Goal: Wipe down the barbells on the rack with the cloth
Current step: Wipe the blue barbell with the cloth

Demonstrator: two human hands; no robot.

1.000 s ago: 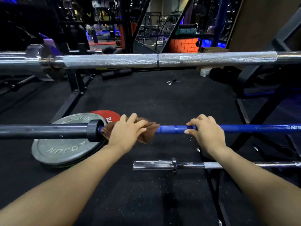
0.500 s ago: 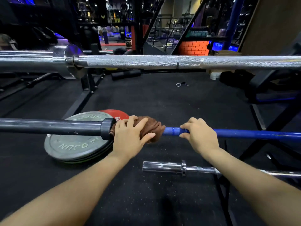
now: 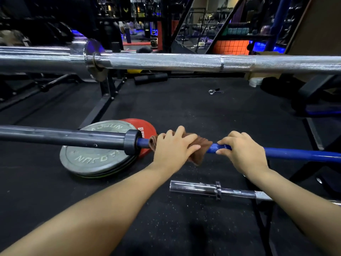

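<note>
Black speckled rubber gym flooring (image 3: 175, 108) carries a grey weight plate (image 3: 92, 159) stacked over a red plate (image 3: 145, 126). Above them, a blue-shafted barbell (image 3: 295, 154) with a dark sleeve crosses the view. The left hand (image 3: 173, 148) wraps a brown cloth (image 3: 201, 145) around its shaft; just beside, the right hand (image 3: 243, 152) curls round the bar. A knurled chrome barbell (image 3: 166, 61) sits higher.

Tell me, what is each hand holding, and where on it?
Left hand grips the brown cloth wrapped round the blue barbell near its collar; right hand grips the bare shaft beside it.
</note>
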